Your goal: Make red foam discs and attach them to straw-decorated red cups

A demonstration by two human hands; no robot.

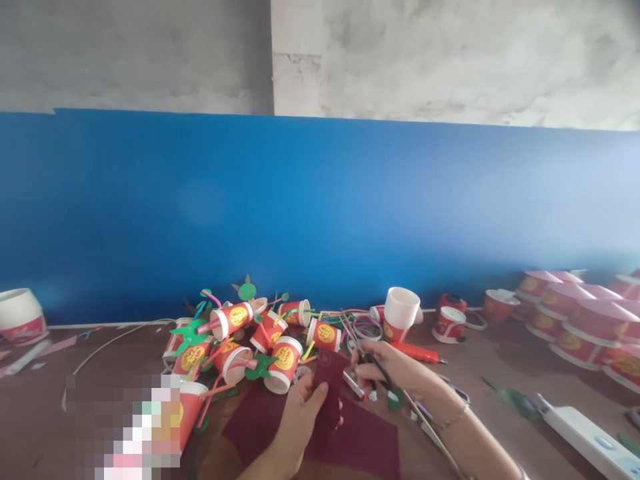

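A piece of dark maroon paper (331,373) is pinched upright in my left hand (303,408), thumb on its front. My right hand (383,367) holds black-handled scissors (371,360), whose blades point up and left, close to the paper's upper right edge. Larger maroon sheets (367,440) lie on the table beneath my hands. Beside the held paper, between my hands, is a white marker with a red end (355,385).
Red paper cups (284,363) with straws and green cutouts are heaped at the left. White cups (401,308) and an orange-red tool (416,352) lie behind my right hand. Pink-topped cups (583,340) and a glue gun (590,440) occupy the right. A blue partition (320,213) stands behind.
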